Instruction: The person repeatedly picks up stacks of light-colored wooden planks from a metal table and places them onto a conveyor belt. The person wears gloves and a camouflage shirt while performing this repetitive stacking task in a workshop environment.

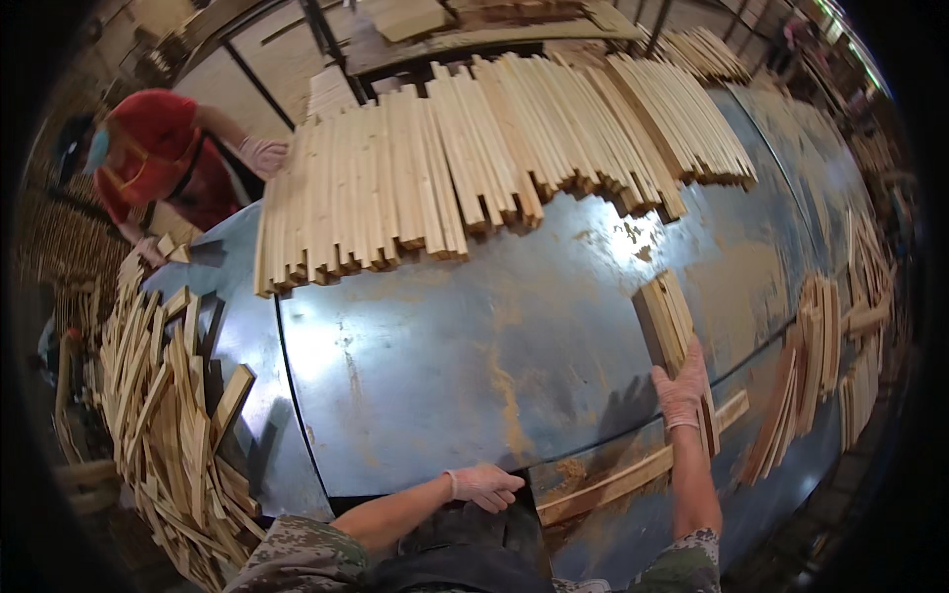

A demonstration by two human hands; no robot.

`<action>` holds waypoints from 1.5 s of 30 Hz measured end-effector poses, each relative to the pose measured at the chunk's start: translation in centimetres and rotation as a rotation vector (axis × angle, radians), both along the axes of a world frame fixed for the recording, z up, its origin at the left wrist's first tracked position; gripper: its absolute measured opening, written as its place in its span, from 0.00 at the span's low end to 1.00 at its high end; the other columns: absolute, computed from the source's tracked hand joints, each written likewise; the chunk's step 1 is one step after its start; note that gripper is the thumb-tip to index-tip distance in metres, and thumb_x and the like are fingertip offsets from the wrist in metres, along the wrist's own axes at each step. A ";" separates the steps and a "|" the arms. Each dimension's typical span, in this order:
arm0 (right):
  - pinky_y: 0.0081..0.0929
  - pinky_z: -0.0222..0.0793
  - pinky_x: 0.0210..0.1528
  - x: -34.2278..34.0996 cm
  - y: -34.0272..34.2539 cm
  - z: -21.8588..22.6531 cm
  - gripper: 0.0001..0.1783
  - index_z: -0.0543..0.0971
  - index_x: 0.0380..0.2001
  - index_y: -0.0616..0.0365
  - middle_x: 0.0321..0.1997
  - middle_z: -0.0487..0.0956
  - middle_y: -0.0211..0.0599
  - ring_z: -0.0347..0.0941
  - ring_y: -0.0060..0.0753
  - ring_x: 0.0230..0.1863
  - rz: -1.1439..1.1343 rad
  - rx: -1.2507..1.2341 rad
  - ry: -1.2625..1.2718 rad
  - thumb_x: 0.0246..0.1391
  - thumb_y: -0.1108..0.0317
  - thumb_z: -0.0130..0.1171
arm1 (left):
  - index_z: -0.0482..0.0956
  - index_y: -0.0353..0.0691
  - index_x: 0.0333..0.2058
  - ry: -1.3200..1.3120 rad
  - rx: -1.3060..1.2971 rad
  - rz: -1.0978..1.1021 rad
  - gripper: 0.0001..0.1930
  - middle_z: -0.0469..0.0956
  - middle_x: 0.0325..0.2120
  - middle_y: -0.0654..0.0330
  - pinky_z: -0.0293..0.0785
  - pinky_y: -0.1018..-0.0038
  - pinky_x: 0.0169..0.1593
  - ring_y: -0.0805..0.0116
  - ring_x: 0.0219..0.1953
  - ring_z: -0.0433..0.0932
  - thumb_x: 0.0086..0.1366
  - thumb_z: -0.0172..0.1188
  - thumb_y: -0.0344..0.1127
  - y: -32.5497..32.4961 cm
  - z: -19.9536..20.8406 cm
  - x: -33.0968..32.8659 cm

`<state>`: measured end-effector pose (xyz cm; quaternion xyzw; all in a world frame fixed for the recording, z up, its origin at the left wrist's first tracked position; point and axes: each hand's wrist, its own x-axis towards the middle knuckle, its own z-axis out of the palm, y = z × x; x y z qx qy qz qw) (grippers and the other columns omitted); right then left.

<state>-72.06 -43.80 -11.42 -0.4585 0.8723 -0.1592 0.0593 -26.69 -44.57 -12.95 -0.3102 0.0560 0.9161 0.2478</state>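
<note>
My right hand [682, 390], in a pale thin glove, is closed around a small bundle of wooden strips [669, 311] at the right of the metal table. The strips lie side by side and point away from me. Near the table's front edge, my left hand [484, 486], gloved too, is held with its fingers curled in; nothing shows in it. A long row of light wooden strips [395, 178] lies across the far side of the metal table [425, 366], their near ends uneven.
A loose heap of wooden pieces [178, 425] covers the left side. A long wooden batten [613, 484] lies by the front edge beneath my right arm. More strip stacks [816, 346] stand at the right. A person in red [163, 148] handles wood at the far left.
</note>
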 end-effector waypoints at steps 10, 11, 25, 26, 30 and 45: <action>0.44 0.60 0.77 28.3 -21.4 -1.0 0.56 0.59 0.78 0.62 0.76 0.67 0.61 0.64 0.60 0.76 0.390 0.183 -0.617 0.54 0.48 0.72 | 0.82 0.33 0.50 -0.600 -0.963 0.440 0.26 0.83 0.39 0.56 0.77 0.67 0.53 0.63 0.43 0.80 0.70 0.65 0.53 -14.0 0.9 17.1; 0.44 0.60 0.77 30.0 -23.3 -1.3 0.57 0.58 0.79 0.61 0.76 0.67 0.61 0.64 0.60 0.76 0.370 0.177 -0.624 0.54 0.48 0.73 | 0.81 0.29 0.53 -0.664 -1.121 0.362 0.29 0.85 0.43 0.51 0.77 0.64 0.56 0.57 0.47 0.82 0.69 0.66 0.53 -15.5 0.0 18.8; 0.48 0.60 0.77 28.4 -37.0 -2.1 0.53 0.56 0.79 0.59 0.75 0.67 0.59 0.64 0.60 0.74 -0.043 -0.159 -0.069 0.57 0.53 0.69 | 0.73 0.33 0.66 -1.061 -1.707 0.665 0.32 0.82 0.55 0.43 0.75 0.60 0.61 0.46 0.57 0.81 0.62 0.65 0.34 -39.2 -7.4 26.9; 0.48 0.61 0.77 27.0 -37.4 -2.2 0.53 0.56 0.79 0.59 0.75 0.67 0.59 0.65 0.61 0.74 -0.008 -0.087 -0.129 0.57 0.53 0.69 | 0.72 0.33 0.66 -1.087 -1.728 0.591 0.33 0.82 0.56 0.43 0.75 0.60 0.62 0.46 0.57 0.81 0.62 0.65 0.34 -39.7 -7.2 26.7; 0.47 0.68 0.72 26.2 -39.6 -2.5 0.52 0.55 0.79 0.58 0.73 0.68 0.60 0.68 0.61 0.71 0.080 0.137 -0.107 0.57 0.53 0.67 | 0.70 0.34 0.68 -1.219 -1.798 0.418 0.35 0.81 0.57 0.42 0.75 0.61 0.63 0.45 0.60 0.80 0.62 0.62 0.34 -41.0 -9.8 27.8; 0.44 0.63 0.77 25.1 -41.6 -6.9 0.56 0.53 0.80 0.54 0.77 0.63 0.57 0.64 0.61 0.75 0.056 -0.034 -0.303 0.50 0.72 0.67 | 0.73 0.43 0.61 -1.139 -1.779 0.219 0.31 0.84 0.50 0.43 0.78 0.55 0.60 0.40 0.55 0.81 0.57 0.64 0.28 -41.5 -4.6 24.0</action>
